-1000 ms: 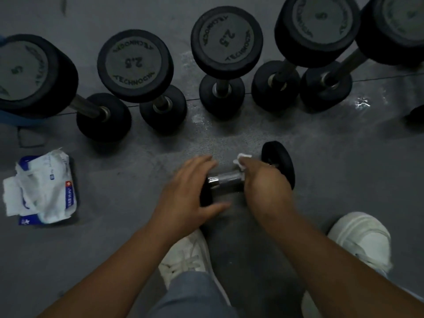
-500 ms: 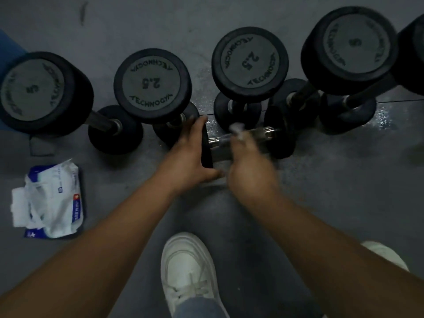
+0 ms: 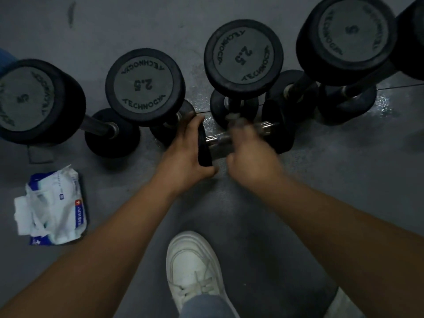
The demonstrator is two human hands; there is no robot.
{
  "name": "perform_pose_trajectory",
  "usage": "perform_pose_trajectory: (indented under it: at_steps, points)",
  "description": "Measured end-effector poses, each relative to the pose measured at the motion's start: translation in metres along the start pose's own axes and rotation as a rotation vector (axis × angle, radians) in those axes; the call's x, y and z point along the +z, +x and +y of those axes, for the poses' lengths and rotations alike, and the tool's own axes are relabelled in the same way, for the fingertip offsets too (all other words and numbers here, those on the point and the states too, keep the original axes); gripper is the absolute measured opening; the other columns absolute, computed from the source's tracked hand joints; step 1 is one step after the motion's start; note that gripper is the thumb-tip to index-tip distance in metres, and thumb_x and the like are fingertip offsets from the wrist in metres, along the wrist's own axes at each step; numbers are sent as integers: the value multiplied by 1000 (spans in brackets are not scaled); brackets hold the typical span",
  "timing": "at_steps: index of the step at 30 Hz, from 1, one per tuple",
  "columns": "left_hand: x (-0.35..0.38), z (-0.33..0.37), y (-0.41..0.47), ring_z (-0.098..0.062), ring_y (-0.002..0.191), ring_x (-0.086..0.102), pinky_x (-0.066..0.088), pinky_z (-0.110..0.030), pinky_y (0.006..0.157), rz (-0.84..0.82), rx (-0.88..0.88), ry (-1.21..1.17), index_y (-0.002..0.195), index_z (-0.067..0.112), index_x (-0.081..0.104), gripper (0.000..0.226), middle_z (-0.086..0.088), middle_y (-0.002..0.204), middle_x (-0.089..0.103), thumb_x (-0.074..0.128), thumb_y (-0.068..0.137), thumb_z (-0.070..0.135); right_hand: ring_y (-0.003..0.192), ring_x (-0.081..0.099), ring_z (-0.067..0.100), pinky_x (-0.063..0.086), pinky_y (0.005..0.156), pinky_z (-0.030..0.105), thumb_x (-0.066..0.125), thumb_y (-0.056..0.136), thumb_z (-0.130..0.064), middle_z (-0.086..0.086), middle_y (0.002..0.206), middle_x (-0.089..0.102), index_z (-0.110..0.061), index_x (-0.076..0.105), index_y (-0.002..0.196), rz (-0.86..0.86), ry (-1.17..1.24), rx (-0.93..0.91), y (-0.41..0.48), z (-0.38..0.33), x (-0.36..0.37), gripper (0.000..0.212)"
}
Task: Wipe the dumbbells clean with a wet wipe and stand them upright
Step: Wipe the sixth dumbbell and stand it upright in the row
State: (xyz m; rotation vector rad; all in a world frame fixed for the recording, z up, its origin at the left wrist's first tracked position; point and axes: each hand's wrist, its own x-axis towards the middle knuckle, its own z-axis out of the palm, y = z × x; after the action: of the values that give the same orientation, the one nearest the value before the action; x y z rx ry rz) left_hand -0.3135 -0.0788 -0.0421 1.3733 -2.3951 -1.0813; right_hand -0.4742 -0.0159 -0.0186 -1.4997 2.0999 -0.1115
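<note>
left hand (image 3: pixel 185 154) grips dumbbell (image 3: pixel 219 143) by one end; right hand (image 3: pixel 250 157), blurred, lies over its handle, grasp indeterminate. wipe pack (image 3: pixel 55 210) left of dumbbell.

I see my left hand (image 3: pixel 183 154) gripping the left end plate of a small dumbbell (image 3: pixel 218 142) held sideways. My blurred right hand (image 3: pixel 250 157) covers its chrome handle. Upright dumbbells (image 3: pixel 144 88) stand just behind, and a wipe pack (image 3: pixel 55 210) lies far left.
</note>
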Motion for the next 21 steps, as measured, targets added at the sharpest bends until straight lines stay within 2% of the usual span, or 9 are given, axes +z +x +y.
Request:
perform_pose_trajectory:
  at_steps: [2,4,6,7,10,14,16,18,21]
  points:
    - [2,-1,-8,-12,139,29,22,-11,110,27,35,-32,146,13,30,106,-10,155,23,86,60,37,103,62,33,47,75,39,56,85,-26,-3,152,22,-24,34,143,-43,-39,-183,-11,-5,5,62]
    - [0,2,-16,-2,134,25,16,-3,108,32,43,-36,144,14,35,100,-8,153,24,86,61,40,109,60,31,48,80,38,55,86,-24,-5,153,25,-26,36,141,3,-20,-83,-6,13,-3,59]
    - [-1,5,-23,1,134,24,15,-3,109,29,34,-34,145,17,35,100,-5,154,22,88,63,40,111,60,31,47,82,36,55,86,-21,-4,155,24,-25,35,142,57,21,82,-6,23,-5,59]
    - [0,6,-26,-1,136,24,16,-6,110,23,33,-31,147,17,33,102,-4,155,21,88,64,40,107,61,31,47,81,36,56,86,-21,-3,155,23,-24,33,143,47,20,78,-13,19,-1,62]
    - [5,9,-34,-10,142,25,24,-19,114,-31,17,-25,152,18,27,108,-5,159,16,89,65,34,100,63,31,46,75,37,57,85,-22,-6,155,17,-27,25,148,-42,-22,-118,-38,7,15,70]
    - [8,14,-51,-11,142,28,33,-29,111,-111,32,-7,151,23,26,108,8,159,10,87,63,36,113,60,31,50,87,41,54,85,-17,-6,156,24,-29,25,148,56,91,107,-43,32,13,70]
    - [9,17,-58,-12,140,32,39,-33,107,-117,42,2,150,26,26,106,15,157,9,80,61,44,110,61,31,49,86,40,56,85,-20,-5,155,24,-30,23,148,-15,66,10,-58,16,18,72]
    - [10,20,-65,-12,138,34,41,-34,105,-122,36,2,149,29,24,105,18,156,8,76,60,49,109,61,32,48,83,39,56,87,-21,-7,158,17,-30,22,149,-111,27,-102,-71,10,24,71]
    - [12,26,-79,-4,138,26,31,-19,108,-147,3,-14,152,26,24,108,16,158,7,86,65,39,113,60,28,48,87,39,50,88,-12,-15,161,8,-36,16,151,-23,95,103,-76,35,18,75]
